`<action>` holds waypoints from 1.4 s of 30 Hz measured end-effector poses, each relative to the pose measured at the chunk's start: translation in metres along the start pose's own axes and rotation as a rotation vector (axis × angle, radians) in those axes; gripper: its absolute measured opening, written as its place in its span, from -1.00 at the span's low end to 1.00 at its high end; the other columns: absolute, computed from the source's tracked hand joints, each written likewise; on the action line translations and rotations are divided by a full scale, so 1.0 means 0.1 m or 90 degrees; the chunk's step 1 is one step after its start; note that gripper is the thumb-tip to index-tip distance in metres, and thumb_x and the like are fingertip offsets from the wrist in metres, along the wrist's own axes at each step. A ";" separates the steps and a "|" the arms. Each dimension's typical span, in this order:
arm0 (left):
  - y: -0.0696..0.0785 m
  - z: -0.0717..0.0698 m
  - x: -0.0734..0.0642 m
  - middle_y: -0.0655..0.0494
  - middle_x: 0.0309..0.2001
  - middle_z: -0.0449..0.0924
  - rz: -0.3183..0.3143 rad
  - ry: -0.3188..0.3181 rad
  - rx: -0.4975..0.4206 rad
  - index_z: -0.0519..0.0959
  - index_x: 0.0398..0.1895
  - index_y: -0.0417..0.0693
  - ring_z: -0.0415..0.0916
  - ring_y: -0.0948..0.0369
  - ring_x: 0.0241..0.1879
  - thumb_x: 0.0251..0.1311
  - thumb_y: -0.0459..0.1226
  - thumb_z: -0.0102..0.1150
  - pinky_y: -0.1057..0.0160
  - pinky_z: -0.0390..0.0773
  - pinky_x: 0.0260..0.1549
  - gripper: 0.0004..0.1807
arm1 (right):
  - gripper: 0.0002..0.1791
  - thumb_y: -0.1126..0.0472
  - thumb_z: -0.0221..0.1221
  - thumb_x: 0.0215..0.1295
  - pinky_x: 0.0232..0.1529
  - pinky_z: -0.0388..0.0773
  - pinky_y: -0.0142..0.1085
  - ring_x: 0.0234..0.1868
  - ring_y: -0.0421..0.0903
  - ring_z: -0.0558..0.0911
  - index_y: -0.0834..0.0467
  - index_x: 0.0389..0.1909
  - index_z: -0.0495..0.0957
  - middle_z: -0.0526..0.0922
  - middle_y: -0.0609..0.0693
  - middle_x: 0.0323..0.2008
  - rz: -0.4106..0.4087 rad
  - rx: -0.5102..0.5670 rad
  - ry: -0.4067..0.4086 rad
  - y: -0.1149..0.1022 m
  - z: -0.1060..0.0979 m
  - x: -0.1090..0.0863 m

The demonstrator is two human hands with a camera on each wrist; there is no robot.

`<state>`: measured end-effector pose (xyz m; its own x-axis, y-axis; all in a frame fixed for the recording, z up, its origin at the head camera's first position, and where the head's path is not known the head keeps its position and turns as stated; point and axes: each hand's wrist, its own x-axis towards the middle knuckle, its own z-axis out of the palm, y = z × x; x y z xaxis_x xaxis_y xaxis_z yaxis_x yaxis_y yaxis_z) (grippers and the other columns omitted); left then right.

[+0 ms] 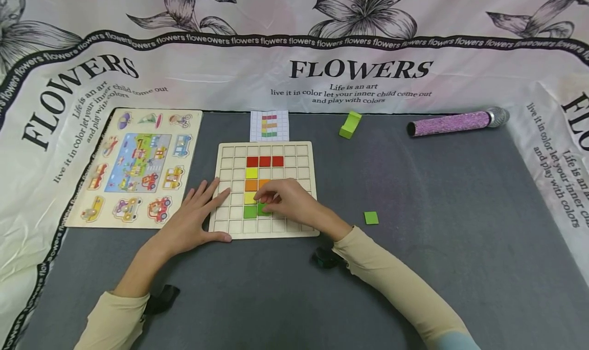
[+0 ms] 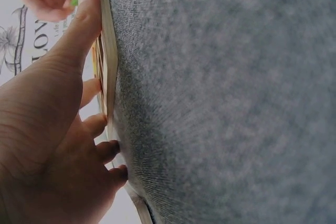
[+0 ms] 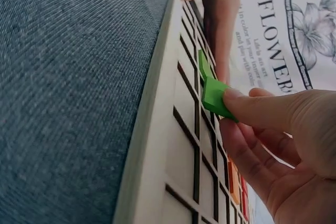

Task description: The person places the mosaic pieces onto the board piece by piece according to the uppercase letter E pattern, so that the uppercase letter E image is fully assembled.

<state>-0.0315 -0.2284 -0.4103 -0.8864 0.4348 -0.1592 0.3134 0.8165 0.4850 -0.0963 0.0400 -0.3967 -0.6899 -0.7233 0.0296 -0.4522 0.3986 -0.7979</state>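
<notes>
A pale wooden grid board (image 1: pixel 294 227) lies on the grey table with coloured square tiles in its cells. Red tiles (image 1: pixel 265 161) form a row near the top, with yellow, orange and green tiles lower down. Between thumb and fingers my right hand (image 1: pixel 292 202) pinches a green tile (image 3: pixel 216 97), tilted over the board beside a green tile (image 1: pixel 250 212) in its cell. My left hand (image 1: pixel 190 219) is spread at the board's left edge, fingers straight and thumb along the near corner. Part of the pattern is hidden under the right hand.
A pattern card (image 1: pixel 269 126) sits behind the board. One loose green tile (image 1: pixel 370 217) lies to the right, and green blocks (image 1: pixel 350 124) stand farther back. A glittery pink microphone (image 1: pixel 453 123) is at the far right; a picture puzzle board (image 1: pixel 138 203) is at the left.
</notes>
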 end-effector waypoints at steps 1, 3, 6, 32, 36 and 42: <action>0.00 0.00 0.00 -0.12 0.57 -0.23 0.000 0.000 0.000 0.07 0.56 0.00 -0.35 -0.18 0.52 -0.09 0.24 0.40 -0.17 -0.30 0.45 0.18 | -0.76 0.35 0.37 0.16 -0.17 0.55 -0.49 -0.27 -0.24 0.59 0.20 -0.13 0.69 0.68 -0.05 -0.29 0.000 -0.006 -0.003 0.00 0.00 0.01; 0.00 0.00 0.00 -0.12 0.57 -0.24 -0.001 0.001 0.001 0.07 0.56 0.01 -0.35 -0.18 0.52 -0.09 0.24 0.40 -0.17 -0.30 0.45 0.18 | -0.77 0.36 0.38 0.15 -0.17 0.55 -0.48 -0.27 -0.23 0.60 0.20 -0.14 0.69 0.68 -0.05 -0.29 -0.002 -0.012 -0.005 -0.01 0.00 0.01; 0.00 0.00 0.00 -0.11 0.57 -0.24 -0.002 0.000 0.001 0.07 0.56 0.01 -0.35 -0.18 0.52 -0.10 0.25 0.39 -0.16 -0.30 0.45 0.19 | -0.78 0.37 0.37 0.15 -0.18 0.56 -0.47 -0.28 -0.22 0.60 0.20 -0.16 0.69 0.69 -0.03 -0.29 0.003 -0.017 -0.015 -0.02 0.00 0.00; 0.03 0.00 0.01 -0.11 0.57 -0.24 0.000 0.001 0.005 0.07 0.56 -0.01 -0.36 -0.16 0.53 -0.10 0.23 0.41 -0.17 -0.30 0.45 0.19 | -0.64 0.30 0.30 0.27 -0.06 0.61 -0.27 -0.09 -0.11 0.63 0.26 0.09 0.60 0.69 0.06 -0.09 0.047 -0.056 -0.052 -0.08 -0.49 -0.32; 0.03 0.00 0.02 -0.12 0.57 -0.23 0.007 0.008 0.008 0.07 0.55 -0.02 -0.35 -0.17 0.52 -0.09 0.23 0.41 -0.18 -0.29 0.44 0.18 | -0.64 0.32 0.33 0.22 -0.06 0.62 -0.20 -0.10 -0.08 0.64 0.26 0.05 0.62 0.70 0.07 -0.08 0.060 -0.070 -0.006 0.14 -0.74 -0.62; 0.02 0.02 0.01 -0.10 0.57 -0.23 0.000 0.008 0.013 0.07 0.56 0.01 -0.35 -0.16 0.53 -0.11 0.25 0.41 -0.16 -0.29 0.45 0.20 | -0.66 0.35 0.38 0.15 -0.12 0.64 -0.12 -0.10 0.02 0.67 0.28 -0.02 0.65 0.71 0.11 -0.10 0.118 -0.101 0.025 0.47 -1.05 -1.19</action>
<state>-0.0312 -0.2258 -0.4117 -0.8904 0.4303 -0.1485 0.3201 0.8238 0.4679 -0.0954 0.2040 -0.3744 -0.7894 -0.6084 -0.0824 -0.3966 0.6078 -0.6879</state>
